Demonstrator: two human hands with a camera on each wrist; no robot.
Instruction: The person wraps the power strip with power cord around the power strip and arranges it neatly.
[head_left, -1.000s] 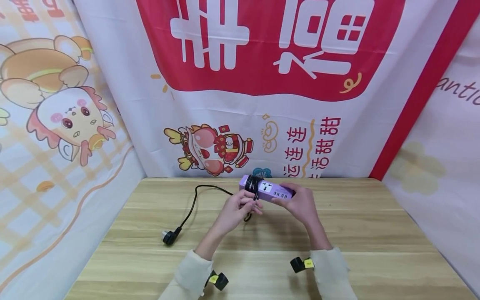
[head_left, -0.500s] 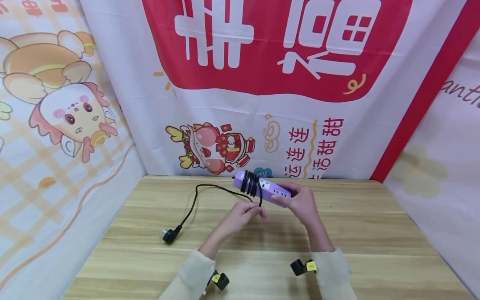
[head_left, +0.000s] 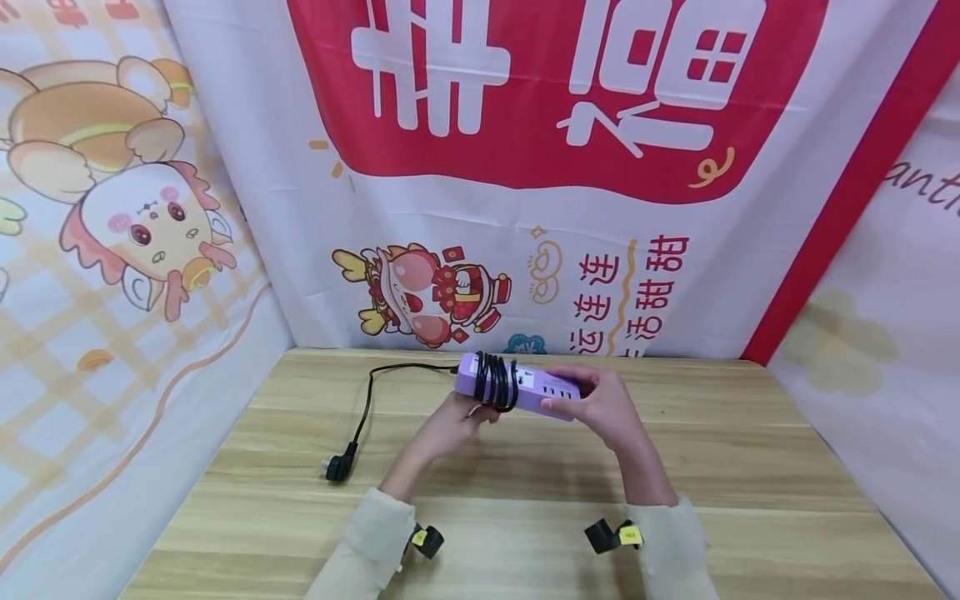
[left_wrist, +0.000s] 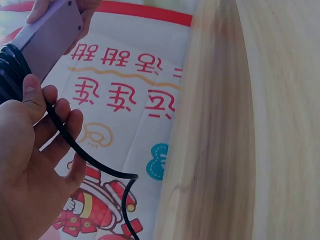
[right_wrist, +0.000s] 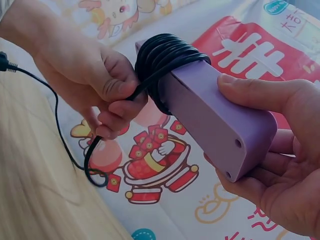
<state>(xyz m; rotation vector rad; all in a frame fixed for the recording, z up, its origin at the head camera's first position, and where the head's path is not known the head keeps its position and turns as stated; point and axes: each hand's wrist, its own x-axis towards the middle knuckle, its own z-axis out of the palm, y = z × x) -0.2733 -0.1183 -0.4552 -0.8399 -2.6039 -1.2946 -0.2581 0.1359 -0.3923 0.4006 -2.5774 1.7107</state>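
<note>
Purple strip [right_wrist: 215, 117] is held; cloth [head_left: 885, 367] reads perhaps "anti".

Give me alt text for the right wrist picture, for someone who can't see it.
A right hand grips one end of a purple power strip while the left hand pinches the black cord wound around the other end. The plug shows at the left edge, with a wooden table and printed cloth behind.

Power strip [head_left: 534, 401]: sockets [head_left: 527, 379] partly hidden by cord [head_left: 497, 382]
Plug [right_wrist: 4, 63]: cut off, right wrist view
Table [head_left: 750, 467]: near edge beyond head view
</note>
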